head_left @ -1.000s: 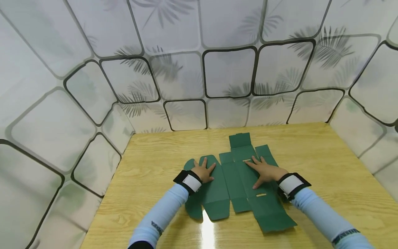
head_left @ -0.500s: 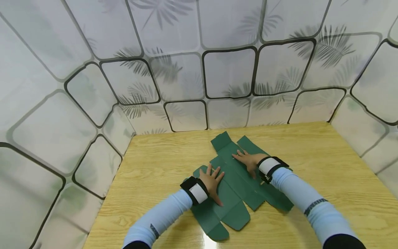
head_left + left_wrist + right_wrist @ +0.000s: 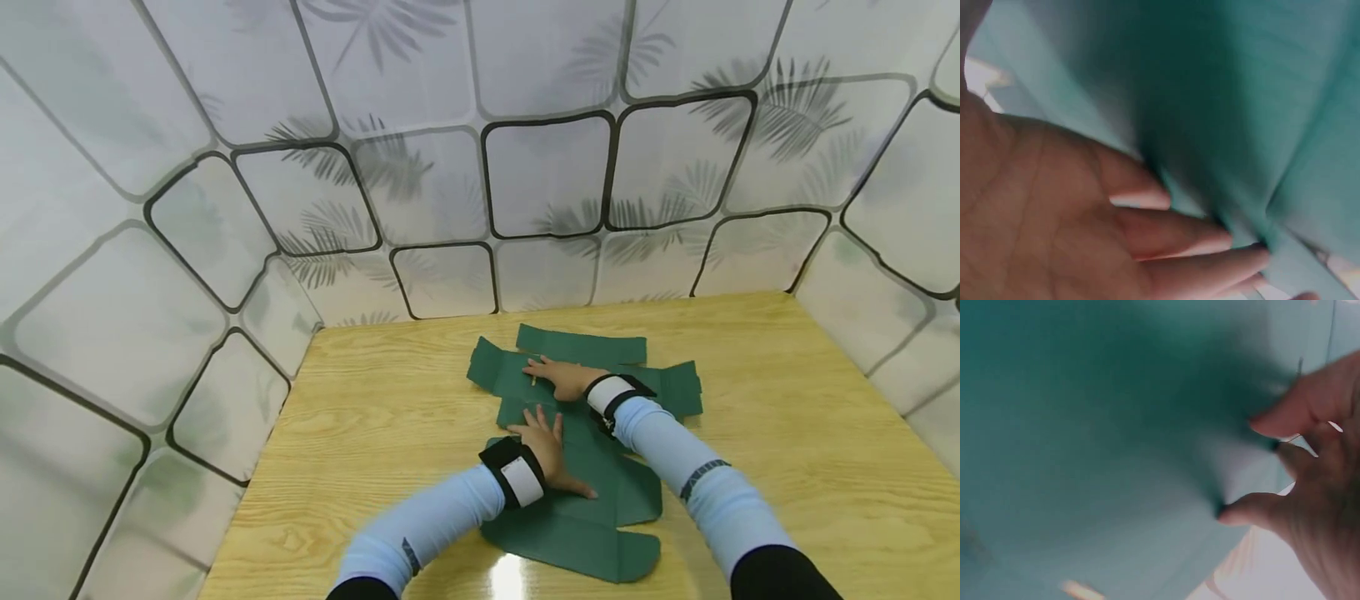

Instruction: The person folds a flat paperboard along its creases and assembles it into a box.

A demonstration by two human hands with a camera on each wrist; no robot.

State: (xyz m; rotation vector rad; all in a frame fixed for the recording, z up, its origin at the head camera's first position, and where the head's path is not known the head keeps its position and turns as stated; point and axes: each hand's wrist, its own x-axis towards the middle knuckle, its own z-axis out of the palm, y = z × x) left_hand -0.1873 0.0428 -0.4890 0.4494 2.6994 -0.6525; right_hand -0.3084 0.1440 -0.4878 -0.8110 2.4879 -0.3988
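Observation:
An unfolded green cardboard box [image 3: 592,487] lies flat on the table in the head view, its flaps spread and its crease lines showing. My left hand [image 3: 547,450] rests on the nearer panels with fingers spread and thumb stretched to the right. Farther back, my right hand [image 3: 566,377] touches the long upper panel, fingers reaching left close to a small slot. In the left wrist view, the fingertips [image 3: 1250,253] meet the green card. The right wrist view has thumb and fingertips [image 3: 1235,512] on the card's surface, set apart from each other.
The wooden table [image 3: 375,400] runs back to a patterned curtain [image 3: 435,183] that also closes off the left and right sides. Light glares off the tabletop near the front edge. Black and white bands circle both wrists.
The green box has turned counterclockwise on the table, its long panel now lying nearly sideways. Both hands moved with it, the left one rightward and the right one leftward.

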